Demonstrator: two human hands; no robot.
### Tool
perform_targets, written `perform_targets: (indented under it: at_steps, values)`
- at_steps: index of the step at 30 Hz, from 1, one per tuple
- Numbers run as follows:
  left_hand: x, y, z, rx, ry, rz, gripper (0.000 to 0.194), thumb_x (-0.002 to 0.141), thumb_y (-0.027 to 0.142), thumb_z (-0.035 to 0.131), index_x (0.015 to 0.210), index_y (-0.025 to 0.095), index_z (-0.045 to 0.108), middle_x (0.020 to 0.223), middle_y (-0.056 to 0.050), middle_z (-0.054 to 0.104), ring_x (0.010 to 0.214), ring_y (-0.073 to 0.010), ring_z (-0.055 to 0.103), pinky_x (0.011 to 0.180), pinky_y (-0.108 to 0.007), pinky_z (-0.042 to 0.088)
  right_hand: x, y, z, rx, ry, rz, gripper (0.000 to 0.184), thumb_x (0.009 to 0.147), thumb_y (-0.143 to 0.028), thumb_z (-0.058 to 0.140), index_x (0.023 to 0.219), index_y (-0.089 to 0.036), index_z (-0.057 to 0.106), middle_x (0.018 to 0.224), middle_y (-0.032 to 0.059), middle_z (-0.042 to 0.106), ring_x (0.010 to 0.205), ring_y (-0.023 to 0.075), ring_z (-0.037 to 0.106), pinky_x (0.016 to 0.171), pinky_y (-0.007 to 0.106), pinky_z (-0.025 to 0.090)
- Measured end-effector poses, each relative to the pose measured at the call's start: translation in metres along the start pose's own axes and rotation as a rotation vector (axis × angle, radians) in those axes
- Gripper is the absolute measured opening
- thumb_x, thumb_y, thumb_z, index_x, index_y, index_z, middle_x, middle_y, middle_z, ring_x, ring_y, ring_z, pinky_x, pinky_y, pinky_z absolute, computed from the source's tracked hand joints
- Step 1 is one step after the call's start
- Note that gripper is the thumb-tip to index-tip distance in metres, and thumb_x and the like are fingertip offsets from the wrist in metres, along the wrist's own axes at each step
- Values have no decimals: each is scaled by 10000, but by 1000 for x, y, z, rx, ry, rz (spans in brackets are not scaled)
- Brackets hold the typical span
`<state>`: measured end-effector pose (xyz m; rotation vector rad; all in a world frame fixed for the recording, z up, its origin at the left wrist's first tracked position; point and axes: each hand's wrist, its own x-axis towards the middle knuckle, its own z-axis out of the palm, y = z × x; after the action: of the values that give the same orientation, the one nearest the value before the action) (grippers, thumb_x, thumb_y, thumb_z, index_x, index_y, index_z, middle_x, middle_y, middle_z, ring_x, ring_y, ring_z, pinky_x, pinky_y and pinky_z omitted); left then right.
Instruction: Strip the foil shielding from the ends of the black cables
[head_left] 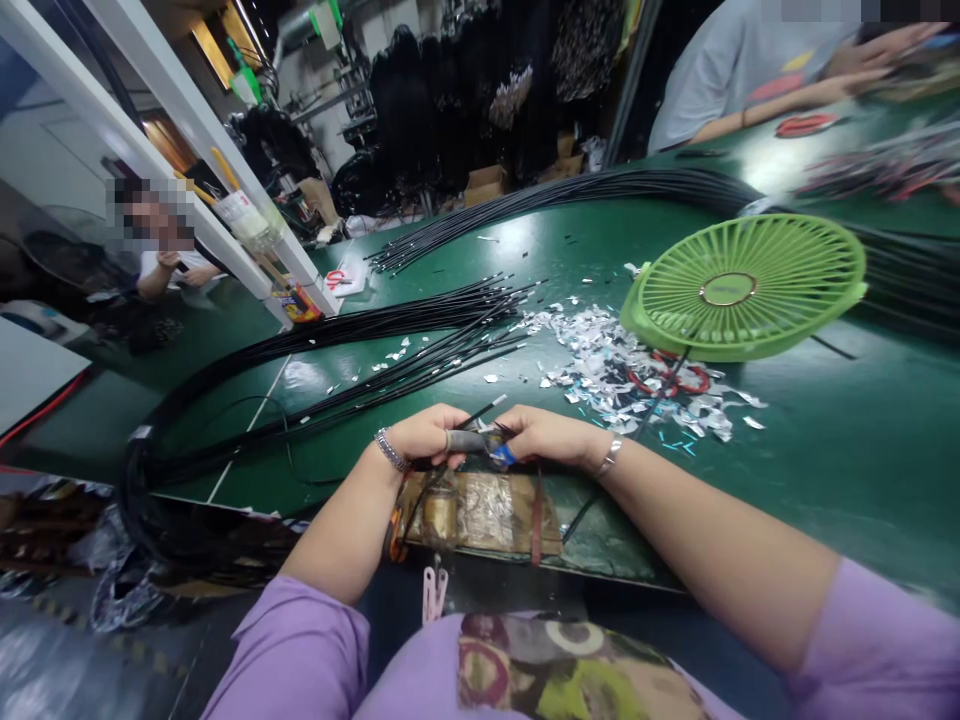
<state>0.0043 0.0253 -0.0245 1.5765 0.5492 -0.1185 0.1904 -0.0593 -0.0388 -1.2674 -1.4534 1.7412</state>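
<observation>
My left hand [426, 437] is closed at the front edge of the green table, with a black cable [480, 410] in its fingers; the cable's white tip points up and right. A grey tube-like piece [465, 441] lies between the two hands, too blurred to name. Facing it, my right hand [551, 437] is pinched closed, with something blue [502, 455] at its fingertips. What this hand grips is hidden. Just below both hands, a cardboard piece covered in clear tape [486, 508] is fixed at the table edge.
Bundles of black cables [390, 315] curve across the green table [810, 450]. A green fan [742, 285] stands right, beside a heap of white scraps [600, 360] and red-handled scissors [686, 380]. White posts [225, 160] rise at left. Other people sit far left and far right.
</observation>
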Motion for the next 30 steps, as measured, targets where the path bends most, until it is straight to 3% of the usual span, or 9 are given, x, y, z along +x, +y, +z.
perform_targets:
  at_steps: [5, 9, 14, 17, 20, 23, 25, 30]
  values:
    - [-6, 2, -1, 65, 70, 18, 395, 639, 472, 767, 687, 125, 586, 477, 31, 573, 336, -38, 390, 333, -165, 271, 5, 5, -7, 0, -21, -27, 237, 560, -305, 715, 589, -151, 538, 454, -85, 429, 422, 34, 301, 417, 195, 194]
    - [-22, 11, 2, 58, 238, 129, 415, 647, 484, 766, 705, 118, 579, 473, 34, 560, 338, -39, 394, 342, -165, 293, 8, 10, -14, 219, -22, -64, 290, 613, -354, 727, 750, -160, 560, 514, -58, 557, 350, 18, 263, 351, 188, 156]
    - [-83, 9, 22, -153, 475, 335, 433, 730, 543, 698, 760, 141, 537, 501, 27, 574, 366, -65, 484, 357, -155, 344, 6, 11, -18, 289, -93, -72, 325, 666, -367, 724, 868, -151, 589, 434, -87, 484, 316, 18, 209, 313, 174, 118]
    - [-131, -12, 49, -290, 523, 405, 449, 757, 580, 660, 772, 160, 502, 493, 13, 582, 344, -84, 508, 312, -142, 286, 3, 10, -16, 251, -61, -58, 350, 673, -388, 725, 899, -148, 608, 429, -88, 462, 321, 19, 198, 309, 173, 119]
    - [-168, -44, 86, -336, 578, 376, 434, 788, 585, 623, 785, 168, 501, 451, 25, 550, 311, -80, 470, 302, -140, 256, 0, 8, -12, 176, -24, -41, 397, 665, -403, 730, 950, -143, 635, 453, -76, 462, 337, 28, 213, 315, 188, 130]
    - [-183, -74, 124, -214, 760, 345, 462, 774, 608, 619, 697, 161, 527, 426, 33, 509, 315, -49, 387, 338, -155, 298, -2, 7, -5, 55, 23, -27, 417, 667, -440, 722, 956, -147, 660, 475, -64, 457, 349, 42, 252, 332, 206, 138]
    - [-183, -90, 143, -11, 917, 336, 456, 810, 581, 583, 643, 158, 555, 449, 6, 531, 382, -68, 449, 404, -175, 366, -2, 7, 0, -66, 49, 2, 422, 657, -469, 726, 934, -155, 670, 476, -62, 447, 364, 55, 294, 351, 211, 158]
    - [-169, -112, 164, 571, 1156, 411, 269, 831, 397, 557, 704, 185, 663, 579, -50, 652, 523, -124, 594, 532, -221, 472, 4, -2, 13, -279, 131, 95, 306, 673, -480, 698, 657, -191, 598, 460, -48, 435, 366, 70, 319, 370, 239, 210]
